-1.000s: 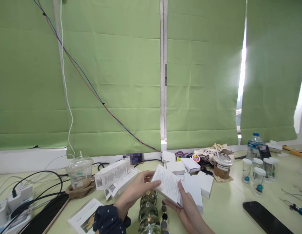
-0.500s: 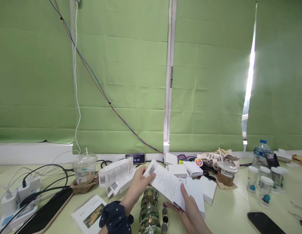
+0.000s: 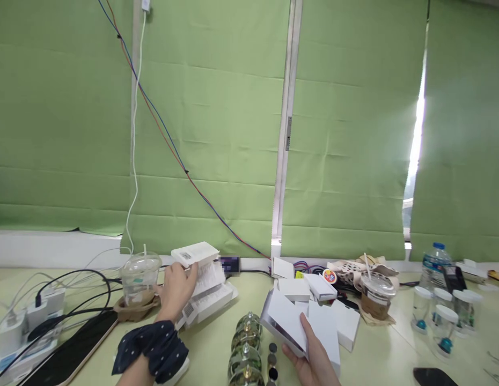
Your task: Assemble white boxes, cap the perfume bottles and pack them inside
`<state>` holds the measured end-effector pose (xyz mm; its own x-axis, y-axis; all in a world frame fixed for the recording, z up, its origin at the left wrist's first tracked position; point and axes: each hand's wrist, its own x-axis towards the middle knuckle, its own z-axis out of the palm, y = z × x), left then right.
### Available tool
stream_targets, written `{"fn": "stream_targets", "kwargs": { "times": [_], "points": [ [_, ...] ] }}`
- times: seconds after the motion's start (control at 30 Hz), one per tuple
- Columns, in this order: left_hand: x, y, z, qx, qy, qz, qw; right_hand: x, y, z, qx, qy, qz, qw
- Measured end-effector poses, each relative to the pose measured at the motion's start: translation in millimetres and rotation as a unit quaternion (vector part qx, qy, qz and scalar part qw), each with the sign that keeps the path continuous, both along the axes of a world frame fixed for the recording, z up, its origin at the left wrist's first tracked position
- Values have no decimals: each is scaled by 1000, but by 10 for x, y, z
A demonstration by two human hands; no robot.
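My left hand (image 3: 179, 284) reaches to the left pile, its fingers closed on a flat white box (image 3: 196, 253) with a barcode on its end. That box rests on top of other white boxes (image 3: 211, 303) with printed text. My right hand (image 3: 314, 356) grips another white box (image 3: 285, 320), plain on top with a darker, shiny side, tilted over the table. Below and between the hands stands a row of greenish glass bottles (image 3: 246, 356). Beside it runs a short line of small round dark and grey caps (image 3: 272, 360).
More white boxes (image 3: 346, 324) lie right of centre. Plastic cups (image 3: 139, 279) and an iced drink (image 3: 376, 295) stand on either side. Lidded clear jars (image 3: 446, 327) and a water bottle (image 3: 434, 265) are at right. A power strip (image 3: 16, 340), cables and a tablet-like device (image 3: 74, 348) lie left.
My left hand has moved left from the printed box held between both hands to a box atop the left pile, which is now taller. My right hand now holds a plain-faced white box alone.
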<state>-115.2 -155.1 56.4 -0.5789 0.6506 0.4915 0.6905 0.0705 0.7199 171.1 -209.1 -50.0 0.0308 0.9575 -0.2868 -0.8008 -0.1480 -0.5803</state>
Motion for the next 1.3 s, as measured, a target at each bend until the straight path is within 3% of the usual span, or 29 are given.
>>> {"fn": "stream_targets", "kwargs": {
  "times": [0.13, 0.23, 0.3, 0.4, 0.47, 0.53, 0.57, 0.73, 0.93, 1.03, 1.17, 1.3],
  "points": [
    [7, 80, -126, -50, 2, 15, 999, -1, 28, -13, -8, -5, -5, 1000],
    [56, 70, -116, -38, 24, 16, 999, 0, 24, -16, -8, -9, -11, 1000],
    [161, 24, -79, -12, 58, -18, 998, -5, 8, -9, -7, -12, -11, 1000],
    [475, -125, -62, 7, 109, -196, 975, -23, -25, 5, 0, -11, 3, 1000],
    [744, -261, -108, -25, 79, -457, 885, -35, -40, 5, 6, -4, 23, 1000],
    [988, -384, -187, -89, 49, -584, 805, -46, -43, -5, 18, 7, 51, 999],
    [1082, -428, -227, -100, 39, -607, 788, -49, -40, -13, 24, 9, 63, 998],
    [1218, -468, -274, -158, -30, -604, 781, -42, 9, -46, 22, -24, 82, 996],
    [1023, -475, 11, -162, -89, -582, 792, -10, 80, -112, 40, -30, 59, 997],
    [932, -429, 169, -124, -101, -546, 822, -9, 141, -204, 2, -36, 26, 999],
    [1054, -93, 274, -44, -113, -454, 883, -30, 219, -325, -26, -50, 24, 998],
    [1439, 421, 196, -41, -88, -469, 878, -33, 226, -344, -21, -32, 24, 999]
  ]
}}
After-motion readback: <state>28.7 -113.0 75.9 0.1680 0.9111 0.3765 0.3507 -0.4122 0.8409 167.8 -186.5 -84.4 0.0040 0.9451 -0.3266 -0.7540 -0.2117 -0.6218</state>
